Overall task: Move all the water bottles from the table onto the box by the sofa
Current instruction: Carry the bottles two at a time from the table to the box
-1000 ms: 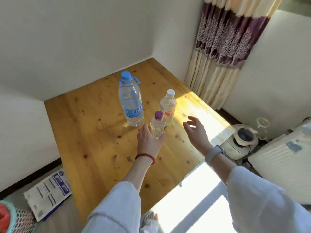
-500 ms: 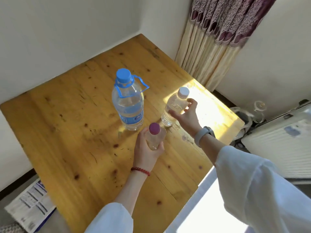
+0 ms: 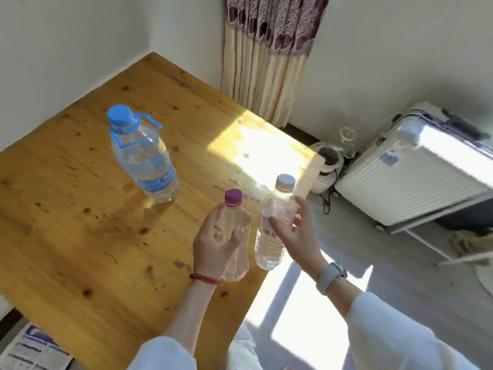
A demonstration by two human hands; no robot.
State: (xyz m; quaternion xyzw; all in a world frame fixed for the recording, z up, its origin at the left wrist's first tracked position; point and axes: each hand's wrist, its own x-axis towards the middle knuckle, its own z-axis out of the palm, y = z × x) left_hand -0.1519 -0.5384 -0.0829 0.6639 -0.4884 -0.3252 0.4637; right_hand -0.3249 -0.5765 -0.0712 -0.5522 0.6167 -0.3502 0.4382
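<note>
A purple-capped bottle (image 3: 234, 233) is gripped by the curled left hand (image 3: 213, 244), a white-capped bottle (image 3: 274, 222) by the curled right hand (image 3: 296, 233), both lifted above the table (image 3: 80, 209), where a blue-capped bottle (image 3: 144, 156) is left standing.

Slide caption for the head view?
Left hand and right hand each lift a small bottle; blue-capped bottle remains on table.

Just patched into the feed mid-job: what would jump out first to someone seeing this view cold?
Two small clear bottles held up near the wooden table's near edge: the left hand grips the purple-capped bottle, the right hand grips the white-capped bottle. Behind them, the big blue-capped bottle stands alone on the table. A bright sun patch lights the table's right corner, with a white suitcase on the floor beyond.
</note>
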